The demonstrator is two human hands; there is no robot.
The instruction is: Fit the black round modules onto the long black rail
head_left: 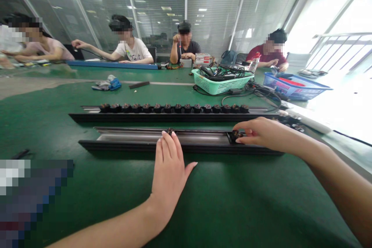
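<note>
A long black metal channel [128, 146] with a bare silvery inside lies crosswise on the table before me. My left hand [168, 162] rests on its near edge, fingers stretched out and thumb apart. At those fingertips sits a small black socket module [170, 130], partly hidden by them. My right hand [255, 133] holds another black socket module [236, 135] between thumb and fingers, inside the channel's right part. Behind lies a second black channel [162, 117] with a row of several socket modules [178, 108] standing in it.
Further back on the green table [52, 124] stand a green basket [222, 83] of cables and a blue basket [296, 87]. Gloves [107, 83] and a dark strip [139, 85] lie left. Loose parts [293, 122] lie by my right forearm. Several people sit along the far side.
</note>
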